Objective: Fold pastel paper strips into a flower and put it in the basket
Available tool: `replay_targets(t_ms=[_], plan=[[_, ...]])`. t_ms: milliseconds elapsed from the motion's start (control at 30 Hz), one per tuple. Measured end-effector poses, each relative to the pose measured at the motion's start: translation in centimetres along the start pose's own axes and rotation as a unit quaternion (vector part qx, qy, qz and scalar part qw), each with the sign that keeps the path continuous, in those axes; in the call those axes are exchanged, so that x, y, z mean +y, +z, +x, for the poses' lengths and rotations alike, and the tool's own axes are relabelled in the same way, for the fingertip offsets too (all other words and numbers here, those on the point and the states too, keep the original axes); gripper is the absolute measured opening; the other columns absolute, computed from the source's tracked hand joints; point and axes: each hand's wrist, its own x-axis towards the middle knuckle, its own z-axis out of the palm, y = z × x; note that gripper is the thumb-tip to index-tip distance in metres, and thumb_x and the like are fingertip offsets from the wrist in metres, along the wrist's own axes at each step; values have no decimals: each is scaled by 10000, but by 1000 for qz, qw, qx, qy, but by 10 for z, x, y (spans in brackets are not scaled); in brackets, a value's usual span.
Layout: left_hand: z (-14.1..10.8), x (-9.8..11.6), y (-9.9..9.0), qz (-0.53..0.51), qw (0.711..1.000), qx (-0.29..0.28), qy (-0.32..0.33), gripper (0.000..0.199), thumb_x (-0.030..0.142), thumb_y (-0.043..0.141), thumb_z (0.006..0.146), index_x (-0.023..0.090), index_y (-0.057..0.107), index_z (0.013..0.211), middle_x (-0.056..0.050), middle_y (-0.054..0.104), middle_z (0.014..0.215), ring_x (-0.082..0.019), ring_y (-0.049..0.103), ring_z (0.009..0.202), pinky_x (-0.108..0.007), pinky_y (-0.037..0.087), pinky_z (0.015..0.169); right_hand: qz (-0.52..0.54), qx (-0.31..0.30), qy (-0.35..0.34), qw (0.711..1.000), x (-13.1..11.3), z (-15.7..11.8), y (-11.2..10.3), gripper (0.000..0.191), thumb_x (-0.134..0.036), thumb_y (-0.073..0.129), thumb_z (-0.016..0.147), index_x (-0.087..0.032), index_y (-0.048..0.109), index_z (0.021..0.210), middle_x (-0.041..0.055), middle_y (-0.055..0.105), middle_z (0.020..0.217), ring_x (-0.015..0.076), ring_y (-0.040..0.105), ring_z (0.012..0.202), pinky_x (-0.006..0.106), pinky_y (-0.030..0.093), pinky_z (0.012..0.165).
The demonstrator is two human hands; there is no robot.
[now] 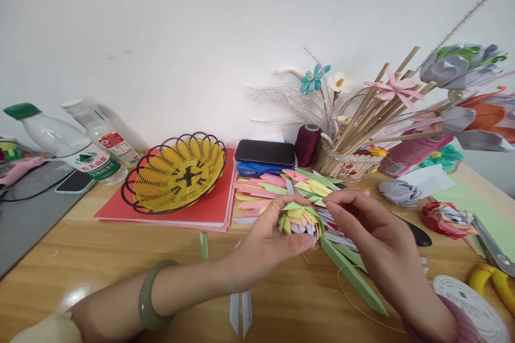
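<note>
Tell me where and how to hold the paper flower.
Cup the paper flower lightly by its rounded side, coming from the left, as the left hand does, thumb in front and index finger over the top. Its body is a round cluster of layered, pointed folds, so squeezing the tips would probably bend them. This leaves the upper right edge open to the right hand.

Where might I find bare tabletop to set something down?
The widest bare tabletop lies between the grey mat, the red paper and the green bangle. A smaller patch shows between the white strips and the long green strip. Crowded areas: behind the paper flower (folded strips) and right of the right hand (white spool, scissors).
</note>
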Motion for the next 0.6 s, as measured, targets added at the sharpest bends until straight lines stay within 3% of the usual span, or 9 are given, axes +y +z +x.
replay_targets(t_ms=[67,100,200,300,467,600], plan=[[1,0,0,-14,1000,6,-3,411,243,685,650,215,481,1005,-16,554,871,-139,520,835,-332,413,810,-78,50,-110,990,2,-4,-2,43,-202,516,803,-235,544,797,10,553,719,135,522,624,244,436,515],[1,0,0,-21,1000,7,-3,404,242,683,653,212,483,1003,-16,558,876,-137,522,837,-333,418,812,-117,59,-169,977,3,-7,-3,94,-156,527,788,-241,545,823,17,554,731,142,529,639,258,445,534],[1,1,1,-36,999,4,0,387,234,667,672,212,483,1012,-16,558,914,-138,517,878,-338,425,831,-194,33,-294,935,7,-11,-5,247,-76,550,744,-250,558,919,26,547,741,144,539,624,274,457,541],[0,1,1,-40,999,1,6,378,221,661,679,206,488,1015,-24,554,952,-138,508,905,-333,430,840,-217,17,-310,926,9,-11,-4,313,-65,560,740,-239,564,1001,28,542,756,136,539,621,270,458,537],[-1,1,1,-45,999,0,11,371,207,660,684,209,493,1015,-11,563,920,-121,512,890,-307,439,826,-172,23,-277,945,10,-9,0,343,-56,551,754,-230,564,1050,26,547,775,138,551,681,290,476,615],[-1,1,1,-41,999,9,5,388,217,681,660,216,506,1006,-2,555,910,-120,516,864,-316,439,822,-150,31,-240,959,9,-8,2,318,-83,545,770,-250,580,1038,21,559,757,139,548,649,286,467,573]])
